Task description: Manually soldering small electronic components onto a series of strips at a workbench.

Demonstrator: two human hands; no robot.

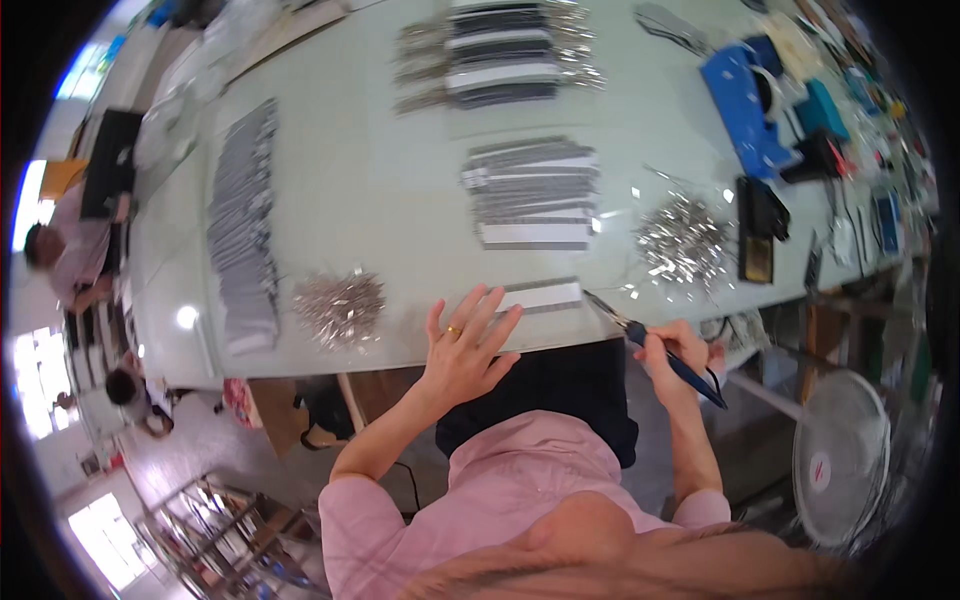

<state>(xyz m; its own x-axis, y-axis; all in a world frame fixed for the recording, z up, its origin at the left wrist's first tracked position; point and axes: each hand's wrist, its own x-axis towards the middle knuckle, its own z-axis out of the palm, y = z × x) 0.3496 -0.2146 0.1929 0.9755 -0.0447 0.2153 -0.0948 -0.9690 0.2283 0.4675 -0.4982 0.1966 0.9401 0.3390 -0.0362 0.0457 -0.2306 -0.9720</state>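
Note:
My left hand [465, 345] lies flat with fingers spread on the pale table [380, 170], its fingertips on the left end of a grey and white strip [540, 296] near the front edge. A ring shows on one finger. My right hand [675, 355] grips a blue-handled soldering iron [665, 352] like a pen. The iron's tip points up-left to the right end of the strip. A pile of small shiny metal pieces [340, 305] lies left of my left hand.
Stacks of grey strips lie at the left [245, 230], middle [533, 193] and far side [500, 52]. A second shiny pile [685, 243], a black holder [758, 230] and blue boxes [745, 105] sit at right. A white fan [840, 455] stands lower right. Other people sit far left.

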